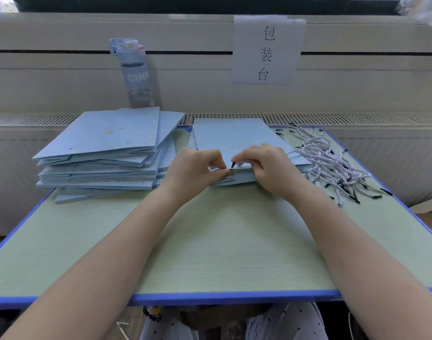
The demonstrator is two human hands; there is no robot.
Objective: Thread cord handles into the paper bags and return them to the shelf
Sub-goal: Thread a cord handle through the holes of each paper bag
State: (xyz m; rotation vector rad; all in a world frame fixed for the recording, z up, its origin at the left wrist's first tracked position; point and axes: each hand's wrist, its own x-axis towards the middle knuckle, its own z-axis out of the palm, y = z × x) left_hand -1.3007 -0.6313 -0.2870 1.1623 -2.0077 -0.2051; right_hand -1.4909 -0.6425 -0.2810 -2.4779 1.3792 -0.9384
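Note:
A flat light-blue paper bag (234, 136) lies on top of a small stack at the table's middle back. My left hand (194, 169) pinches the near edge of that bag's top panel. My right hand (266, 165) pinches a white twisted cord (237, 163) whose black tip points down at the bag's edge, between the two hands. A loose heap of white cords with black tips (330, 160) lies to the right of the bag.
A taller, uneven pile of flat blue bags (107, 153) stands at the left. A clear water bottle (134, 72) leans against the wall behind it. A paper sign (266, 50) hangs on the wall. The green table has a blue rim (234, 297).

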